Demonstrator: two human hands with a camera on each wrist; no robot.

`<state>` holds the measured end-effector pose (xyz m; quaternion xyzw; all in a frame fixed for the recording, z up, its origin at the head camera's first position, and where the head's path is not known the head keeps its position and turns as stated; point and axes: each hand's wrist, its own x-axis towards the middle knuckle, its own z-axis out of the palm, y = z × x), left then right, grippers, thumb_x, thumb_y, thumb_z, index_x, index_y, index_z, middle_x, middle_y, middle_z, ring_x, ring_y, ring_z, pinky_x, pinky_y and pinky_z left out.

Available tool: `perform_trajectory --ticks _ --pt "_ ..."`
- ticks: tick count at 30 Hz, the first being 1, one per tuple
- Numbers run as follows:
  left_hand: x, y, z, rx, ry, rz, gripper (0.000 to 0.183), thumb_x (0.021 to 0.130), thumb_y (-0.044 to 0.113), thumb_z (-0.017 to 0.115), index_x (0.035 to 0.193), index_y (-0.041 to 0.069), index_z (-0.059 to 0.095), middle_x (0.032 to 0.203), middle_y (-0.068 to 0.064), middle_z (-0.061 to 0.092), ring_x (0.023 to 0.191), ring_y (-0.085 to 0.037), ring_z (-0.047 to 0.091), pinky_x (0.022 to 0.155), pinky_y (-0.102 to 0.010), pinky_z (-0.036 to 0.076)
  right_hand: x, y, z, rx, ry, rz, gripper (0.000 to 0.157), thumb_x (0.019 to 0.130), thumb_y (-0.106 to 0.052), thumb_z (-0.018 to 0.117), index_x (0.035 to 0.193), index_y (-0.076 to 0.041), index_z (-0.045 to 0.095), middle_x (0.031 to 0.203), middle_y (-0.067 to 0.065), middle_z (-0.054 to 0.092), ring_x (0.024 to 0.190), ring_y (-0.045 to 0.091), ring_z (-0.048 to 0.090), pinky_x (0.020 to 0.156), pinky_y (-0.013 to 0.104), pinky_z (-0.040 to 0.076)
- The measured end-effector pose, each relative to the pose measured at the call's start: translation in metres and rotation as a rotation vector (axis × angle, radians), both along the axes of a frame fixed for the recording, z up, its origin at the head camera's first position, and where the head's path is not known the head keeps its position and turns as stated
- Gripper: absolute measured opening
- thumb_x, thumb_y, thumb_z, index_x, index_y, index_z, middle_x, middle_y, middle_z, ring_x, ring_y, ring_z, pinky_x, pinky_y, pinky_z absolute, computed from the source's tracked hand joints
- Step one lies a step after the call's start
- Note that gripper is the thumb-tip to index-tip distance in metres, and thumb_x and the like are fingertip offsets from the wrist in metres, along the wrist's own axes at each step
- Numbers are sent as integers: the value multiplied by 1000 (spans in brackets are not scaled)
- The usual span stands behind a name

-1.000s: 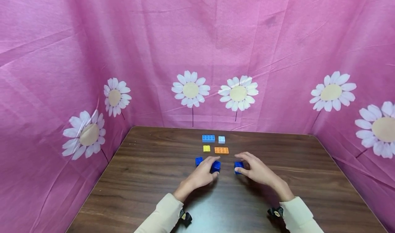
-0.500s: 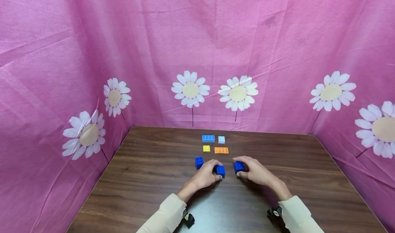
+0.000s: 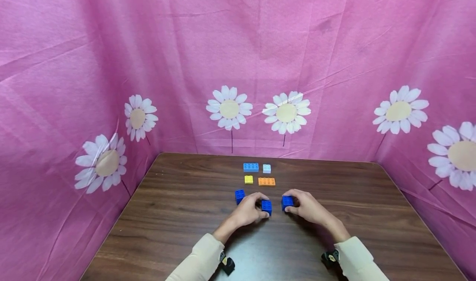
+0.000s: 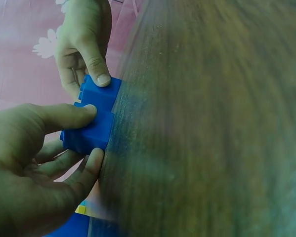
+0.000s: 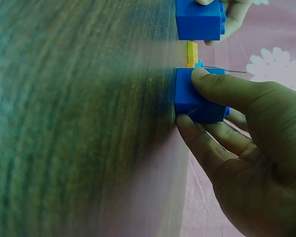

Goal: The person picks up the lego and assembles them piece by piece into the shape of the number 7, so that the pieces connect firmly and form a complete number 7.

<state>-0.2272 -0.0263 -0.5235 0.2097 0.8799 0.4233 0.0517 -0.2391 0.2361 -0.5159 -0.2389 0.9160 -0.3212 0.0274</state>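
My left hand (image 3: 246, 210) pinches a dark blue toy building brick (image 3: 266, 207) between thumb and fingers, low at the tabletop. Facing it, my right hand (image 3: 308, 207) grips a second dark blue brick (image 3: 287, 203) the same way, and a narrow gap separates the two. Thumb and fingertips on opposite sides of the left brick (image 4: 91, 131) show in the left wrist view. From the right wrist, the right brick (image 5: 197, 96) stands on the table with its studs facing up. A third dark blue brick (image 3: 239, 196) sits just left of my left hand, untouched.
Beyond the hands lie a yellow brick (image 3: 248, 179) and a long orange brick (image 3: 266, 182). Farther back are a long lighter blue brick (image 3: 251, 167) and a small pale blue brick (image 3: 266, 168). Pink flowered cloth (image 3: 260, 58) hangs round the wooden table (image 3: 178, 198).
The left hand has closed on its blue brick and brought it right and slightly nearer the person. Fingers of the right hand have drawn in around the other brick, which has barely moved.
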Motion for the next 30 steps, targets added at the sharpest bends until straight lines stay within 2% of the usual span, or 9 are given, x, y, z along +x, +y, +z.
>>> perform_trajectory --ticks 4,9,16,20,23,30 --pt "1 -1 0 39 -28 12 34 87 15 90 117 14 75 115 0 74 93 -6 62 86 -22 52 0 -1 0 -7 -29 -21 30 94 -13 83 119 -12 68 108 3 73 94 16 65 81 35 59" --pt "1 -3 -2 65 -56 12 32 88 13 89 117 13 76 114 -1 74 82 -2 60 78 -20 52 1 -1 0 -14 -19 -11 30 91 -7 84 116 -12 67 104 3 73 92 15 67 77 29 58" --pt "0 -4 -2 112 -97 -5 33 88 10 88 119 11 76 108 -2 72 70 -2 59 65 -21 53 2 -1 1 -16 -18 -9 28 92 -7 83 114 -12 67 102 3 73 90 14 68 76 28 58" --pt "0 -4 -2 117 -99 -10 33 88 10 88 119 11 76 108 -3 72 69 -2 59 64 -20 53 1 -1 1 -19 -11 -13 26 92 -7 83 114 -13 68 100 1 72 88 12 66 75 27 57" --pt "0 -4 -1 110 -88 -10 33 87 10 88 118 11 76 108 -3 73 73 -2 59 67 -20 52 1 -1 1 -19 -9 -15 26 93 -8 82 114 -14 68 101 -1 73 89 11 67 77 28 58" --pt "-1 -5 -2 99 -120 -1 33 88 12 88 119 12 76 107 -1 72 71 -3 60 64 -21 53 1 -4 10 -25 29 2 29 93 -11 83 119 -10 70 106 1 75 95 15 72 83 38 64"
